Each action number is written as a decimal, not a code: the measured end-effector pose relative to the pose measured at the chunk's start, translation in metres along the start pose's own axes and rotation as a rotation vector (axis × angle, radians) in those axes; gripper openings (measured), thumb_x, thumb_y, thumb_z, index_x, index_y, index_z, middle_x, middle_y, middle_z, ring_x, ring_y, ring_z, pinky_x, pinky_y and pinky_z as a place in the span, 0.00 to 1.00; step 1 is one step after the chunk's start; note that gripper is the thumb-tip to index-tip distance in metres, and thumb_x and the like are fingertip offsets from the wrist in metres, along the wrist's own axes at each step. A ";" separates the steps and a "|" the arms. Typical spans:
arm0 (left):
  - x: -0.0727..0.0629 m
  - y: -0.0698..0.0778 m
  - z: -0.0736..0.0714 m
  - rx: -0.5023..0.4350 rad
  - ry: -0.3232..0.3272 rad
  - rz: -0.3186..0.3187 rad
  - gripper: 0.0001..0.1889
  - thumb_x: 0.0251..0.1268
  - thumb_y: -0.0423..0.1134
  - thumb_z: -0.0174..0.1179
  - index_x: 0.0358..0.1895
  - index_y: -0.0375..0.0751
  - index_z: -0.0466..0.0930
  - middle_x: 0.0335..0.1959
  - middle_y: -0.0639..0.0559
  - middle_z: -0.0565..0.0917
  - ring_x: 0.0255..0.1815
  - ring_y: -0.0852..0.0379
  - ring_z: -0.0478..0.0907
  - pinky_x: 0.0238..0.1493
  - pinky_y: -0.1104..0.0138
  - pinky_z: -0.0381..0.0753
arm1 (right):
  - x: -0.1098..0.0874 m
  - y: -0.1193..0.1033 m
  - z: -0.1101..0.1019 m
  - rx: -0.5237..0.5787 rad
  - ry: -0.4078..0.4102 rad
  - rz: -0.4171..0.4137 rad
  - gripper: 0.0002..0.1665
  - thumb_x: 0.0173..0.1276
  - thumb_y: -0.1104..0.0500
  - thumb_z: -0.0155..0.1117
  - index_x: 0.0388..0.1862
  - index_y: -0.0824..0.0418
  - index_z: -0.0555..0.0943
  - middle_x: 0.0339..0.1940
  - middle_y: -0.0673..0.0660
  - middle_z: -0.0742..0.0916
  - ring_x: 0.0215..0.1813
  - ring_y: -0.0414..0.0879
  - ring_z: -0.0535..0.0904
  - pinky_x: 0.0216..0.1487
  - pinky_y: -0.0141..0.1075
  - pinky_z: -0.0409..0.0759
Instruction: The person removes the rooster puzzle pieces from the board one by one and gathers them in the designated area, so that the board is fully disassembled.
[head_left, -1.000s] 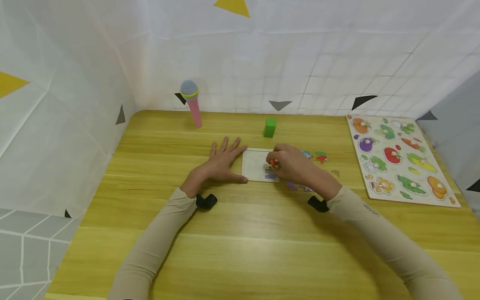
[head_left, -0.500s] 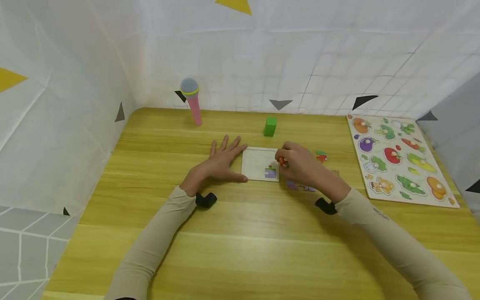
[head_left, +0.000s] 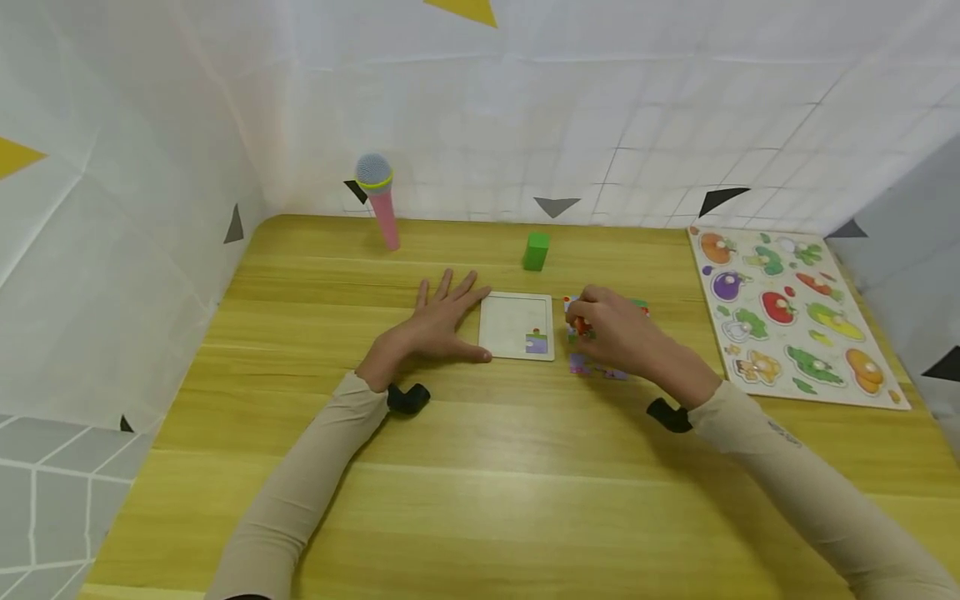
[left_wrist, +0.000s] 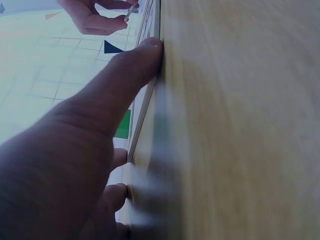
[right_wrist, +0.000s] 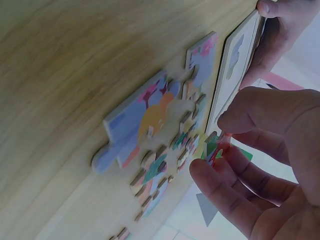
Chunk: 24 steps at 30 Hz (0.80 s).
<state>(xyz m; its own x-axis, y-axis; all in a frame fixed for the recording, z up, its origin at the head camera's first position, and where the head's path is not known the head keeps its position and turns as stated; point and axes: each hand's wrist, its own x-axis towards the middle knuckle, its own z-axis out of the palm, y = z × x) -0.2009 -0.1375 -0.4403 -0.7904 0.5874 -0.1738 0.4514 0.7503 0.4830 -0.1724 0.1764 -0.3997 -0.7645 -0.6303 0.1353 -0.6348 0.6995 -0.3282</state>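
My left hand (head_left: 429, 335) lies on the table with fingers spread. Its thumb (left_wrist: 127, 75) and forefinger touch the left side of a shallow white puzzle tray (head_left: 504, 325). One purple-and-green jigsaw piece (head_left: 536, 343) sits in the tray's near right corner. To the right of the tray, my right hand (head_left: 618, 333) pinches a red-and-green jigsaw piece (right_wrist: 215, 147) between thumb and fingers, raised over the table. Several loose jigsaw pieces lie beneath and around that hand, among them a purple one with an orange figure (right_wrist: 145, 120). The hand covers part of them in the head view.
A green block (head_left: 536, 252) stands behind the tray. Further left at the back is a pink toy microphone (head_left: 382, 204). A vegetable peg puzzle board (head_left: 798, 321) lies at the right of the wooden table (head_left: 480, 500). White cloth hangs behind.
My right hand has moved right, off the tray and over the loose pieces, still pinching the red-and-green jigsaw piece. The piece in the tray's corner has come into full sight. The left hand stays put.
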 end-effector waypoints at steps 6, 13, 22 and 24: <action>0.000 0.000 -0.002 0.005 -0.001 0.001 0.59 0.51 0.73 0.66 0.82 0.56 0.44 0.83 0.51 0.33 0.79 0.42 0.20 0.70 0.41 0.17 | -0.004 0.004 -0.005 -0.027 -0.008 0.021 0.12 0.53 0.67 0.78 0.36 0.62 0.85 0.34 0.56 0.79 0.34 0.47 0.74 0.33 0.40 0.76; 0.000 0.000 -0.002 0.000 0.000 0.001 0.59 0.51 0.71 0.67 0.82 0.55 0.45 0.83 0.50 0.34 0.79 0.42 0.21 0.70 0.41 0.17 | -0.011 0.010 -0.010 -0.057 -0.002 0.018 0.12 0.52 0.69 0.77 0.37 0.63 0.85 0.34 0.56 0.79 0.33 0.48 0.73 0.34 0.40 0.76; 0.000 0.000 -0.001 -0.011 0.000 0.002 0.59 0.52 0.71 0.67 0.82 0.55 0.45 0.83 0.50 0.35 0.79 0.42 0.21 0.70 0.41 0.17 | -0.024 0.021 -0.015 -0.071 -0.021 0.034 0.13 0.50 0.74 0.71 0.35 0.62 0.84 0.34 0.56 0.79 0.34 0.49 0.73 0.33 0.41 0.74; 0.000 0.001 -0.001 -0.008 0.000 0.002 0.59 0.52 0.71 0.67 0.82 0.55 0.45 0.83 0.50 0.35 0.79 0.42 0.21 0.70 0.41 0.17 | -0.027 0.022 -0.017 -0.069 -0.015 0.037 0.13 0.50 0.73 0.73 0.34 0.62 0.84 0.34 0.56 0.79 0.34 0.48 0.73 0.33 0.41 0.75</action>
<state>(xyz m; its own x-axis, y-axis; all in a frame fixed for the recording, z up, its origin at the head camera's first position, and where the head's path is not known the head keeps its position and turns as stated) -0.2008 -0.1375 -0.4393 -0.7896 0.5888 -0.1730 0.4494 0.7468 0.4903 -0.1676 0.2144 -0.3951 -0.7858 -0.6085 0.1104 -0.6132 0.7434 -0.2670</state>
